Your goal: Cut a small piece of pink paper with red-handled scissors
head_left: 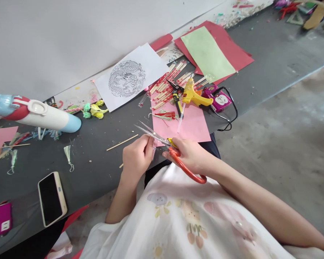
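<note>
My right hand (189,153) is closed around the red-orange handles of a pair of scissors (178,160). The blades stand slightly apart and point left, over my left hand (136,154). That hand is closed in a pinch on a thin wooden stick, mostly hidden by the fingers; its pale tip (154,133) shows at the blades. Another wooden stick (122,142) lies on the dark table just left of my hands. Beyond the blades, a red and pale green tassel (164,114) rests on a pink sheet (196,124).
Behind the hands lie a yellow glue gun (193,94), black-and-yellow pliers (176,97) and several red-wrapped chopsticks (164,86). A dragon drawing (126,79) leans at the back. On the left are a bottle (51,117), a phone (52,199) and a pale tassel (68,154).
</note>
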A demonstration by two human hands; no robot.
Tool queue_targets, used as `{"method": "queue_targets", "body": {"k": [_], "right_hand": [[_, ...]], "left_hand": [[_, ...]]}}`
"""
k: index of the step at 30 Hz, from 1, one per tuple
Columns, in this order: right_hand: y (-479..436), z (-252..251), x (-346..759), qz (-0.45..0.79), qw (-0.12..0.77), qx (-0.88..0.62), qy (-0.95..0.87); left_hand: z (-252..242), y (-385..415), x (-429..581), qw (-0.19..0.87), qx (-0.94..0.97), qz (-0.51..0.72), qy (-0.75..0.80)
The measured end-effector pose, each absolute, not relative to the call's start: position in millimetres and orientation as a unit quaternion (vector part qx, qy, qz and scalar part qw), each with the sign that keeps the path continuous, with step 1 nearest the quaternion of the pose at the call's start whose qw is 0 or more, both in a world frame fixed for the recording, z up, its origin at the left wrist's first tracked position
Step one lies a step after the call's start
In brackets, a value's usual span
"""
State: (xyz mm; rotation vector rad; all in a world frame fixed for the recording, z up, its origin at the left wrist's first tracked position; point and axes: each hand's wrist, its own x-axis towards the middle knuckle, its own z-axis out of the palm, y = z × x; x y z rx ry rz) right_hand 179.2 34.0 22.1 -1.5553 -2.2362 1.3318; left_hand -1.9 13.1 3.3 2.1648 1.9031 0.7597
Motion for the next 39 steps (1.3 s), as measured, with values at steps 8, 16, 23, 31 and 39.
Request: {"method": "queue_targets", "body": {"k": [8,16,23,31,39], "right_hand": [[58,8,180,0.638,0.06,-0.437,-0.631],[78,8,162,0.807,0.03,-0.361,-0.466],[88,13,148,0.83,-0.003,-0.354,-0.431],[92,10,140,0.843,-0.038,-0.338,-0.417],[92,5,138,0.85,-0.031,-0.329,-0.412]], "left_hand": [[9,32,-6,0.079,0.717,0.192,0.665],[6,41,-19,0.101,0.688,0.187,0.693],[6,43,-31,0.112,0.672,0.195,0.705],[2,41,-38,0.127,0.657,0.194,0.717],[-2,41,-40,0.13,0.65,0.2,0.722]]}}
